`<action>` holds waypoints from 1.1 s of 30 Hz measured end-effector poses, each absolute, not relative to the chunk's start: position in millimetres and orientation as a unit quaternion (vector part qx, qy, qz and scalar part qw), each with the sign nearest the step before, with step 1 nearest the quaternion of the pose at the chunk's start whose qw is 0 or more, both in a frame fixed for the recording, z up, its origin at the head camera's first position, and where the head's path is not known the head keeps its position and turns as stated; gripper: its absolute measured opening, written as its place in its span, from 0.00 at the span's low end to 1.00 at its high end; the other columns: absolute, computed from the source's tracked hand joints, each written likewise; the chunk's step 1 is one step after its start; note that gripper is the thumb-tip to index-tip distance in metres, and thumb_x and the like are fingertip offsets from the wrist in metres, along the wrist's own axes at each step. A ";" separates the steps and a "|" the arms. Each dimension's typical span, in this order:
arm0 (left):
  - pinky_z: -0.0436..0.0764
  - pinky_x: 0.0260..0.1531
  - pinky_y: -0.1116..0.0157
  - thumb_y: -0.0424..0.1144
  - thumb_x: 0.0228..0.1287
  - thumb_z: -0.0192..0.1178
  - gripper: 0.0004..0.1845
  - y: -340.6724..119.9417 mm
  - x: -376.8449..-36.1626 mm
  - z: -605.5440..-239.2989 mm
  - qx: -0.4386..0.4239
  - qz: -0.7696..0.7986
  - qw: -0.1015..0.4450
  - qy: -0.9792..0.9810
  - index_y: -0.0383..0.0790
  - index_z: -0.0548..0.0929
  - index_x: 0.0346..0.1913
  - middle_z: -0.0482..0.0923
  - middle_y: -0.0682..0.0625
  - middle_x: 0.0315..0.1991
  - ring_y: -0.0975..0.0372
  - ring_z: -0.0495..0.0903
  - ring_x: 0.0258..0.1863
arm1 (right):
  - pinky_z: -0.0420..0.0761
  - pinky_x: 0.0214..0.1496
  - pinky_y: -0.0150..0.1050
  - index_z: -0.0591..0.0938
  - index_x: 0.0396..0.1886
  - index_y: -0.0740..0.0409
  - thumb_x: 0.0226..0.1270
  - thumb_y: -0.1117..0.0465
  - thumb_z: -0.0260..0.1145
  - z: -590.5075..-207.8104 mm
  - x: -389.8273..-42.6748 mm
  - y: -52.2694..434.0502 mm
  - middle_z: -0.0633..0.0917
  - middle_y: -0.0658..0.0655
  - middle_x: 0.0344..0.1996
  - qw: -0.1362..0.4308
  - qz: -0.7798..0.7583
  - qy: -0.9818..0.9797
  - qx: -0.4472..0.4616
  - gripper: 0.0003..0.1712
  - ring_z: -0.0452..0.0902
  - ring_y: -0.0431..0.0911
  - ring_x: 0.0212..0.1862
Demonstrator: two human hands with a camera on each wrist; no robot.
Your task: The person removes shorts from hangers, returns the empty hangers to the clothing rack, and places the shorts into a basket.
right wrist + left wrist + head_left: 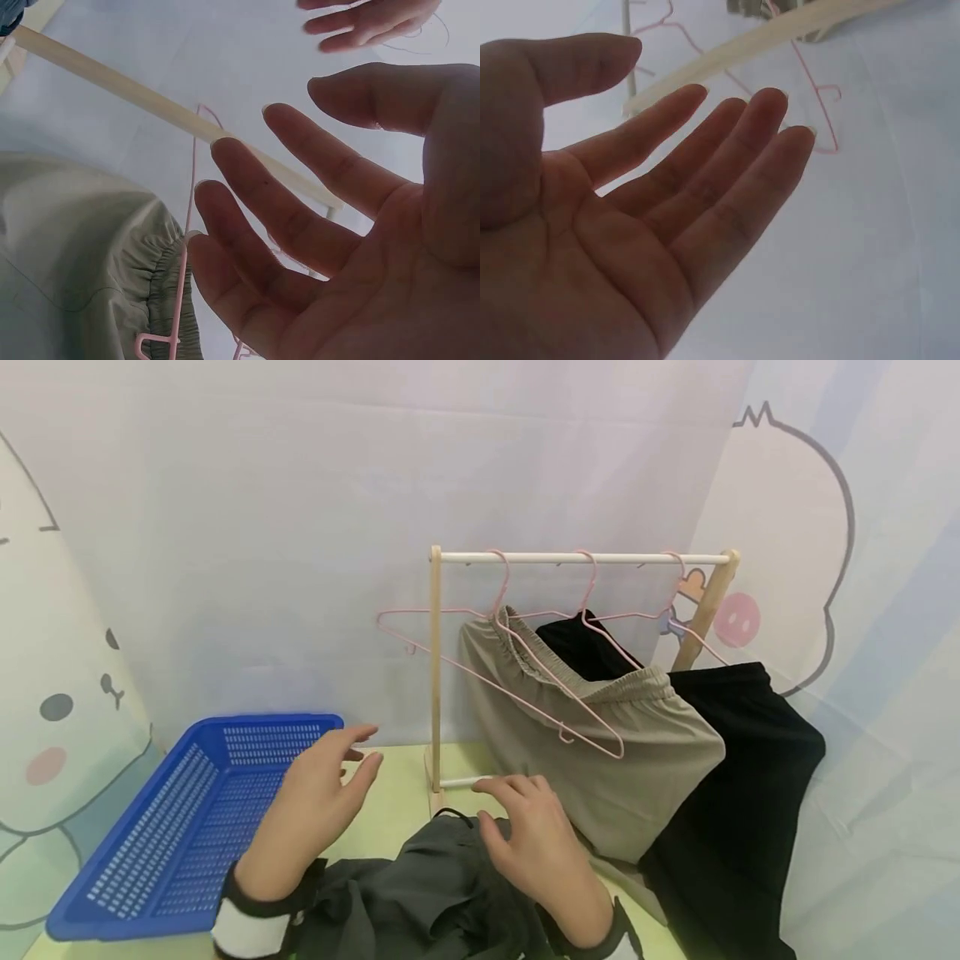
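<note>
- I see the left hand [311, 810] at lower centre-left of the head view, raised, its grip spread with fingers straight and holding nothing; the left wrist view shows the open palm [630, 225].
- The right hand [536, 852] sits at lower centre, grip also spread, fingers relaxed, over the dark grey garment [435, 902] that lies on the bench [390, 810] at the bottom edge. I cannot tell whether the palm touches the cloth.
- The blue basket [187, 827] stands on the bench at lower left, just beside the left hand.
- The wooden rack [435, 677] stands at centre, behind both hands.
- Pink hangers [498, 602] hang on its rail; one carries the beige shorts [600, 752], with a black garment [735, 793] at right behind them.
</note>
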State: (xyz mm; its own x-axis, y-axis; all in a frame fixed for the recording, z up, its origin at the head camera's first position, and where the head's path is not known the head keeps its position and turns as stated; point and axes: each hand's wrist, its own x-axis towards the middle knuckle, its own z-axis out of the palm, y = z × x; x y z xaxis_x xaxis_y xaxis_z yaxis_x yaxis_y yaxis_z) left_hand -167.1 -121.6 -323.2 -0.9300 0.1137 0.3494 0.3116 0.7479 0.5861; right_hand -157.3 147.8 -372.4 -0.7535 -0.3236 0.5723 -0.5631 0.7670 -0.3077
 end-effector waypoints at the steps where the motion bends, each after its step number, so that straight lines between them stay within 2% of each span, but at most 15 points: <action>1: 0.82 0.52 0.44 0.43 0.79 0.58 0.23 -126.4 -162.5 -322.8 -0.112 -0.330 0.153 -0.925 0.42 0.76 0.71 0.78 0.41 0.65 0.48 0.82 0.58 | 0.80 0.43 0.43 0.88 0.53 0.48 0.65 0.62 0.75 -373.4 -157.3 147.6 0.88 0.51 0.46 0.252 0.238 -0.905 0.247 0.17 0.77 0.47 0.42; 5: 0.78 0.55 0.37 0.45 0.79 0.57 0.24 -148.9 -149.3 -322.5 -0.090 -0.311 0.178 -0.929 0.41 0.75 0.72 0.73 0.37 0.69 0.42 0.77 0.64 | 0.79 0.43 0.43 0.87 0.54 0.48 0.64 0.61 0.76 -377.7 -156.4 145.9 0.87 0.51 0.48 0.246 0.230 -0.905 0.261 0.19 0.76 0.47 0.43; 9: 0.68 0.61 0.30 0.45 0.80 0.55 0.25 -176.8 -145.9 -326.2 -0.051 -0.287 0.213 -0.933 0.38 0.73 0.72 0.69 0.31 0.71 0.34 0.68 0.69 | 0.78 0.48 0.49 0.85 0.59 0.46 0.65 0.55 0.76 -383.4 -155.0 142.0 0.84 0.53 0.53 0.208 0.221 -0.910 0.284 0.22 0.77 0.51 0.49; 13: 0.65 0.56 0.24 0.45 0.80 0.53 0.27 -206.1 -148.3 -336.2 -0.004 -0.267 0.225 -0.937 0.34 0.71 0.74 0.62 0.27 0.74 0.27 0.64 0.68 | 0.78 0.53 0.55 0.81 0.64 0.42 0.68 0.47 0.74 -388.8 -152.4 134.8 0.81 0.55 0.59 0.167 0.203 -0.919 0.292 0.26 0.77 0.54 0.57; 17: 0.61 0.54 0.20 0.45 0.80 0.52 0.30 -234.5 -151.2 -351.8 0.032 -0.255 0.200 -0.946 0.31 0.66 0.76 0.52 0.23 0.76 0.21 0.59 0.66 | 0.77 0.56 0.57 0.78 0.67 0.40 0.71 0.41 0.69 -394.1 -148.0 125.3 0.79 0.56 0.62 0.134 0.182 -0.924 0.309 0.28 0.75 0.53 0.61; 23: 0.59 0.57 0.21 0.42 0.79 0.52 0.30 -281.3 -152.7 -373.2 0.057 -0.237 0.192 -0.951 0.23 0.65 0.72 0.54 0.13 0.69 0.18 0.58 0.63 | 0.75 0.58 0.60 0.74 0.72 0.39 0.72 0.33 0.63 -400.6 -144.7 115.0 0.74 0.54 0.68 0.086 0.166 -0.924 0.335 0.34 0.71 0.54 0.66; 26: 0.55 0.60 0.20 0.42 0.79 0.50 0.31 -298.9 -152.6 -379.6 0.081 -0.230 0.181 -0.953 0.21 0.63 0.72 0.53 0.12 0.68 0.18 0.54 0.67 | 0.73 0.59 0.63 0.72 0.74 0.36 0.69 0.28 0.62 -403.6 -145.9 112.1 0.72 0.54 0.69 0.062 0.157 -0.928 0.332 0.38 0.69 0.54 0.68; 28: 0.50 0.63 0.21 0.42 0.79 0.49 0.32 -307.5 -152.4 -384.4 0.109 -0.229 0.172 -0.952 0.20 0.60 0.73 0.51 0.11 0.68 0.21 0.47 0.71 | 0.72 0.60 0.66 0.71 0.75 0.35 0.68 0.27 0.62 -406.6 -146.9 109.9 0.71 0.55 0.71 0.046 0.155 -0.930 0.330 0.40 0.67 0.55 0.70; 33: 0.45 0.68 0.24 0.42 0.77 0.48 0.35 -318.7 -153.6 -393.3 0.197 -0.235 0.110 -0.945 0.22 0.55 0.76 0.45 0.13 0.71 0.24 0.38 0.76 | 0.66 0.62 0.78 0.67 0.78 0.35 0.66 0.26 0.63 -415.5 -149.9 105.6 0.66 0.56 0.76 0.001 0.158 -0.931 0.328 0.44 0.59 0.59 0.77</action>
